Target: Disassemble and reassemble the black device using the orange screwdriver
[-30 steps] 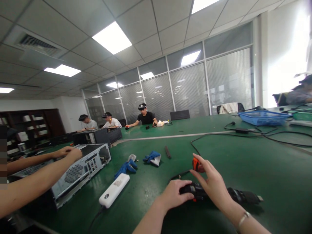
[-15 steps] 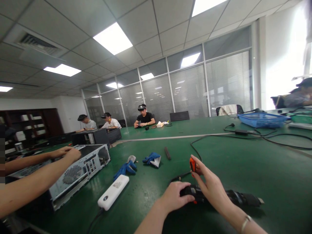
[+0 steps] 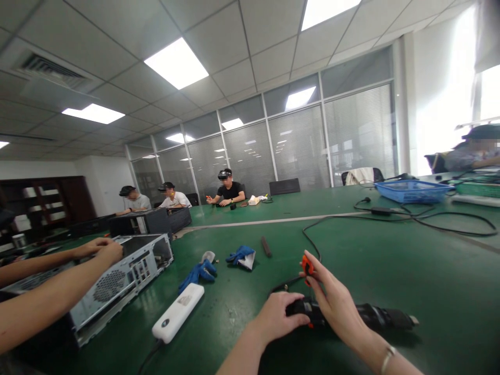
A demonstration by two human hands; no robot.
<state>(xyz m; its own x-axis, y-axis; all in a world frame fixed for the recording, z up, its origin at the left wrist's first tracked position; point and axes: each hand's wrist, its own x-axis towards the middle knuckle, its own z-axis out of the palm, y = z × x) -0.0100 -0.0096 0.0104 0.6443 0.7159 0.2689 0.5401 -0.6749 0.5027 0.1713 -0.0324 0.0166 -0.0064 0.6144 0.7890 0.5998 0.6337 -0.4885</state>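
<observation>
My left hand [image 3: 278, 315] is wrapped round the rear part of a black corded power tool [image 3: 375, 315] that lies on the green table. The tool's narrow end points right, with a small metal tip. Above its body my right hand [image 3: 332, 294] pinches the orange-and-black handle of what looks like a screwdriver [image 3: 307, 264], held upright. The lower end of this screwdriver is hidden behind my fingers, so I cannot tell whether it touches the tool. A bit of orange shows on the tool under my left fingertips.
A white power strip [image 3: 178, 312], blue-and-grey gloves [image 3: 198, 273] and a dark bar [image 3: 266, 246] lie ahead on the table [image 3: 234, 234]. At left, a co-worker's hands [image 3: 105, 250] work on an open computer case [image 3: 128, 276]. Black cables lead toward a blue basket [image 3: 412, 191].
The view has shifted slightly. The orange handle has turned a little in my right fingers, while my left hand keeps its place on the power tool. A person across the table has raised one hand.
</observation>
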